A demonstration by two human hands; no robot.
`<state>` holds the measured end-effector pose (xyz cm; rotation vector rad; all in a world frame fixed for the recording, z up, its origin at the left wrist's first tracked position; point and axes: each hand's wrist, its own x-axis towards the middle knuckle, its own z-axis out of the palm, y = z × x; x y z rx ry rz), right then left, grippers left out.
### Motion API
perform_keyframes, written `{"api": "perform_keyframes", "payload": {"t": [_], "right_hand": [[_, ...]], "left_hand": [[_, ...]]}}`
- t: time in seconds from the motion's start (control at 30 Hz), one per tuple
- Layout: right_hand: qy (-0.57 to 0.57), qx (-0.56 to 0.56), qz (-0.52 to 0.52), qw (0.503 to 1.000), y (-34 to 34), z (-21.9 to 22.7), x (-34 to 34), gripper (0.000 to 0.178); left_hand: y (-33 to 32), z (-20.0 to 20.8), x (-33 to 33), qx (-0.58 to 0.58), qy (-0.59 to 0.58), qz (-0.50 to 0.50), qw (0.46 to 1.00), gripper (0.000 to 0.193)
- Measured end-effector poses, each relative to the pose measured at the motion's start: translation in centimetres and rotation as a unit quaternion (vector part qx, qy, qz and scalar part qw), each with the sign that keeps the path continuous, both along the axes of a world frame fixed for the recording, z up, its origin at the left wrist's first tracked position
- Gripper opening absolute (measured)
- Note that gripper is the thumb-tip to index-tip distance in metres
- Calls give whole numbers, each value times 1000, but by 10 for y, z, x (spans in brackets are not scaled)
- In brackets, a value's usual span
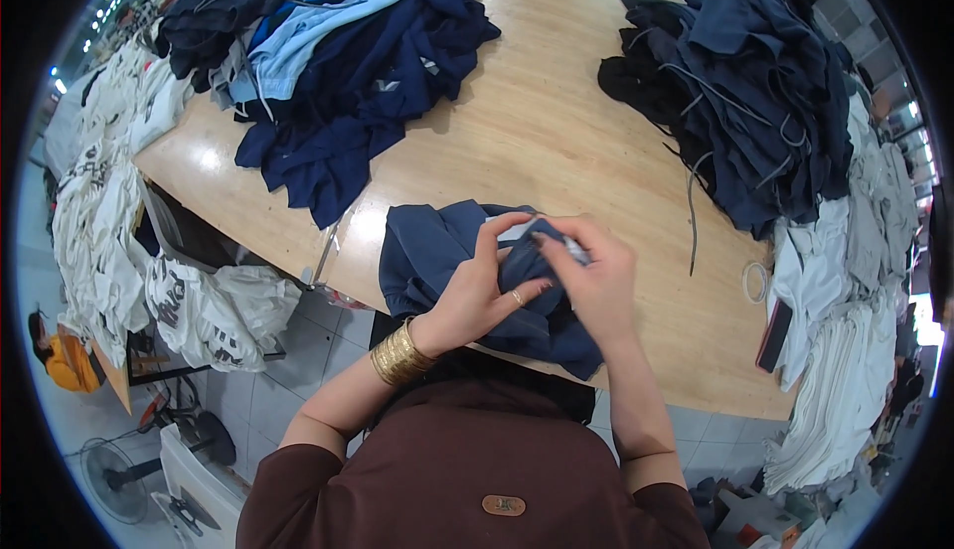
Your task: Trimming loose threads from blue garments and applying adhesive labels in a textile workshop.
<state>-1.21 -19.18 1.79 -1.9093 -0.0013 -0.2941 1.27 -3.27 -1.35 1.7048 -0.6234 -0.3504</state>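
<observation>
A dark slate-blue garment [427, 251] lies bunched at the table's near edge, close to my body. My left hand [487, 286], below a wide gold bracelet [401, 354], grips a raised fold of it between thumb and fingers. Opposite it, my right hand [594, 266] pinches the same fold, its fingers curled over the cloth. A whitish patch shows at the top of the fold between the hands. Something small and pale or silvery shows under the right fingers; its kind cannot be made out.
Navy and light-blue clothes [368, 82] are heaped at the far left of the wooden table [537, 102]. A dark garment pile [765, 102] stands far right, a cord trailing from it. White clothes [845, 350] and a phone-like dark slab [774, 335] lie at the right edge. A fan [114, 479] stands lower left.
</observation>
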Motion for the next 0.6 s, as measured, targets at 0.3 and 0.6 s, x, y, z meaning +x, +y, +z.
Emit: {"api": "perform_keyframes", "payload": {"t": [0.3, 0.6], "right_hand": [[26, 64, -48, 996, 3, 15, 2, 10], [18, 201, -39, 979, -1, 11, 8, 5]], "left_hand": [[16, -20, 11, -87, -69, -89, 990, 25], [25, -10, 17, -119, 53, -180, 975, 30]]}}
